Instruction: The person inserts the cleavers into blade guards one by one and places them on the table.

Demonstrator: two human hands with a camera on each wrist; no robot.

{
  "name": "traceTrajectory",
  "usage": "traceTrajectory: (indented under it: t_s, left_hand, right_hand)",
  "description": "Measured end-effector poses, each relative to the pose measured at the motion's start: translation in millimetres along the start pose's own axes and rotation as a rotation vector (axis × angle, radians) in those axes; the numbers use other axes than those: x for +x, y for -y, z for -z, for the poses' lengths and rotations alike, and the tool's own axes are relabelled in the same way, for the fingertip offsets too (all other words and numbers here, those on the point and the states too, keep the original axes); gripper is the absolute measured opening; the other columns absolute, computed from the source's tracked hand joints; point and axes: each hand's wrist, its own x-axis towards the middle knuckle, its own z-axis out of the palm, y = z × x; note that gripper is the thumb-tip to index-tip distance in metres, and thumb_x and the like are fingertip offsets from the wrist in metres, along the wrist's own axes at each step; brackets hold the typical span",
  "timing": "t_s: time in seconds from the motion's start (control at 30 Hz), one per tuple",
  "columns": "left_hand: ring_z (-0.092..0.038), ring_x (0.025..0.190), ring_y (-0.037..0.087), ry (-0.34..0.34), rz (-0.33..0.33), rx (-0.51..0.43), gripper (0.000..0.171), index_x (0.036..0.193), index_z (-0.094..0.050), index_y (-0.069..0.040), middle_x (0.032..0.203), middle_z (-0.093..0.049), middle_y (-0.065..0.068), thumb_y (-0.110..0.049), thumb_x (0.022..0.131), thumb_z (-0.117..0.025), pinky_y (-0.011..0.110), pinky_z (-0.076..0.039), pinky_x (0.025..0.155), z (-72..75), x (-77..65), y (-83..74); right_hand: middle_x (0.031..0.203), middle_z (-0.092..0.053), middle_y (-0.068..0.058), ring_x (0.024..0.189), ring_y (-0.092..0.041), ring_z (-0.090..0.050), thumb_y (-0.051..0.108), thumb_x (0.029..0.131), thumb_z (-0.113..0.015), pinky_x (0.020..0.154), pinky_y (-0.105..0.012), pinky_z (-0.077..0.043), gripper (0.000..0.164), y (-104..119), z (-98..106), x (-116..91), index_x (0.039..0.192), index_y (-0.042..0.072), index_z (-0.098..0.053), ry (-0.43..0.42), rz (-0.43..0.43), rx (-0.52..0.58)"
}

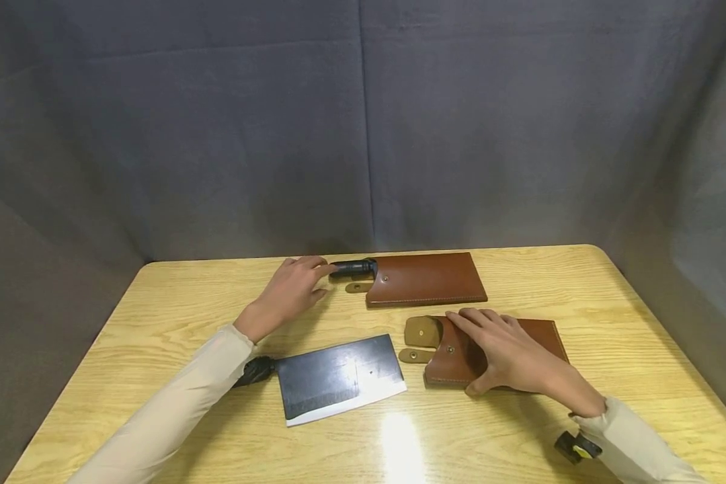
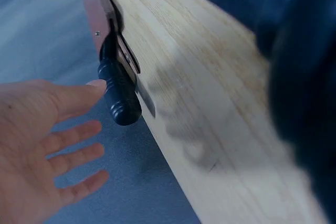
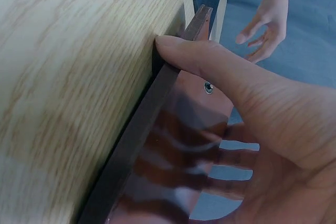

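On the far side of the table, a cleaver's black handle projects from a brown leather sheath. My left hand reaches to that handle with loosely extended fingers; one digit is at or against its side in the left wrist view. At the right lies a second brown leather sheath, its tan flap and strap undone. My right hand spans this sheath, gripping it with the thumb at the near edge and fingers at the far edge. A bare cleaver lies flat, its black handle partly behind my left sleeve.
The pale wooden table carries all of these things. Grey cloth hangs behind the table and along both sides. A dark band with a yellow mark is at my right wrist.
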Motion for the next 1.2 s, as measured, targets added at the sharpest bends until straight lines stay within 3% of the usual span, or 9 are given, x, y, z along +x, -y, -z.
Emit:
traceTrajectory:
  t_s: [0.17, 0.27, 0.67, 0.93, 1.2]
  left_hand:
    - [-0.075, 0.102, 0.033, -0.074, 0.003, -0.117, 0.033, 0.124, -0.075, -0.004, 0.123, -0.074, 0.014, -0.006, 0.092, -0.080, 0.052, -0.058, 0.090, 7.7, -16.8, 5.5]
    - [-0.076, 0.095, 0.032, -0.085, 0.019, -0.146, 0.030, 0.124, -0.075, -0.004, 0.122, -0.074, 0.014, -0.006, 0.094, -0.078, 0.050, -0.060, 0.085, 12.1, -27.6, 9.7]
    - [-0.074, 0.110, 0.029, 0.001, 0.094, -0.298, 0.034, 0.127, -0.075, -0.010, 0.125, -0.075, 0.008, -0.023, 0.096, -0.079, 0.051, -0.060, 0.087, 21.1, -68.2, 16.5]
    - [-0.071, 0.119, 0.028, 0.071, 0.127, -0.339, 0.038, 0.131, -0.074, -0.015, 0.130, -0.073, 0.004, -0.032, 0.096, -0.078, 0.052, -0.058, 0.094, 23.1, -89.1, 15.3]
    - [-0.071, 0.118, 0.027, 0.098, 0.105, -0.317, 0.041, 0.131, -0.074, -0.018, 0.130, -0.073, 0.002, -0.034, 0.093, -0.081, 0.053, -0.057, 0.095, 25.2, -99.4, 14.2]
  right_hand:
    - [0.154, -0.048, -0.020, 0.140, -0.044, -0.046, 0.038, 0.062, -0.102, 0.106, -0.073, -0.036, 0.119, -0.2, -1.1, 0.9, 0.158, 0.005, -0.041, -0.015, 0.005, 0.008]
    - [0.154, -0.048, -0.020, 0.140, -0.044, -0.046, 0.037, 0.062, -0.102, 0.107, -0.074, -0.035, 0.118, -0.7, -1.0, 1.4, 0.159, 0.005, -0.041, -0.023, 0.001, 0.008]
    - [0.154, -0.048, -0.020, 0.141, -0.043, -0.045, 0.035, 0.061, -0.102, 0.108, -0.073, -0.035, 0.118, 1.2, -2.5, 4.9, 0.158, 0.006, -0.042, -0.019, -0.013, 0.006]
    - [0.153, -0.049, -0.021, 0.141, -0.044, -0.046, 0.036, 0.059, -0.102, 0.108, -0.072, -0.035, 0.119, 2.2, -3.3, 7.2, 0.157, 0.005, -0.043, -0.027, -0.011, 0.000]
    - [0.153, -0.049, -0.021, 0.141, -0.045, -0.046, 0.036, 0.059, -0.103, 0.107, -0.073, -0.036, 0.119, 2.1, -3.2, 7.2, 0.157, 0.006, -0.044, -0.033, -0.004, -0.002]
